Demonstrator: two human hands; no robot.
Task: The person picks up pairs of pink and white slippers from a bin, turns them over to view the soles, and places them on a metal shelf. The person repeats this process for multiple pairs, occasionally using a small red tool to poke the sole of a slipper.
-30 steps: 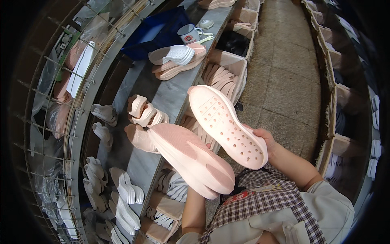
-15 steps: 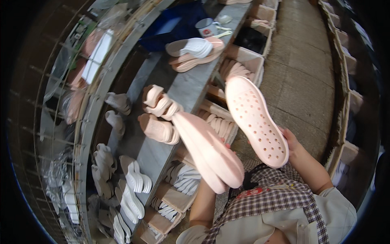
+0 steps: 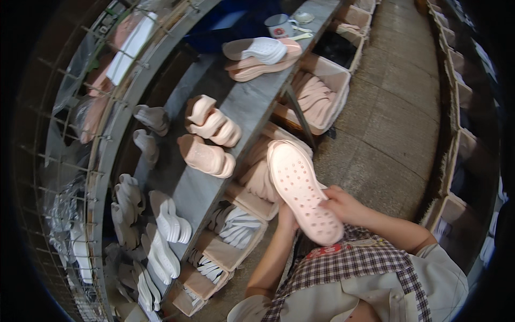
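Note:
Both hands hold a stack of pale pink shoe soles (image 3: 303, 190) in front of my apron, the top one showing a face dotted with small round holes. My right hand (image 3: 346, 206) is closed on the right edge, thumb over the top face. At the left edge my left hand (image 3: 288, 216) grips from below, its fingers mostly hidden behind the soles. How many soles are in the stack I cannot tell. To the left, on the grey bench (image 3: 252, 104), stand nested pink soles (image 3: 209, 155) and another pink group (image 3: 214, 121).
White soles (image 3: 171, 220) line the near part of the bench. Farther along are a pile of white and pink soles (image 3: 263, 56), a mug (image 3: 279, 26) and a blue crate (image 3: 225, 24). Below, bins (image 3: 322, 72) hold more soles. An aisle floor (image 3: 381, 107) runs right, bordered by bins (image 3: 450, 209).
The sole in my right hand has come left and down onto the soles in my left hand. They were apart before and now form one stack held by both hands.

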